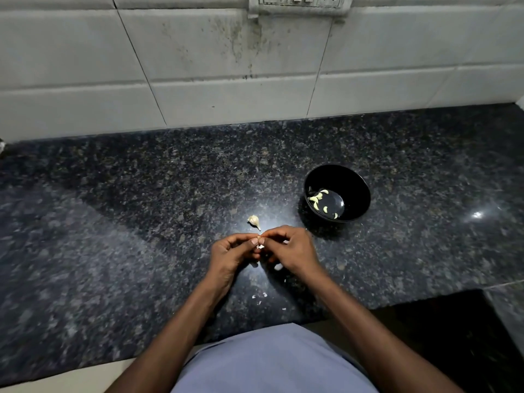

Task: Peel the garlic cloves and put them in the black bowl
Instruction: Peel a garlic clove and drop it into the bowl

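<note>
Where both hands' fingertips [256, 241] meet, a garlic clove [259, 241] sits pinched.

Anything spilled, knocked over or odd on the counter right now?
Nothing serious. The bowl stands upright with peeled cloves inside. Small peel scraps lie loose on the counter near its front edge, below the hands. One unpeeled piece of garlic lies by itself left of the bowl.

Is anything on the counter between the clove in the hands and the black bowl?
Nothing visible. The clove is pinched between the left hand and right hand; bare granite counter lies between them and the black bowl.
</note>
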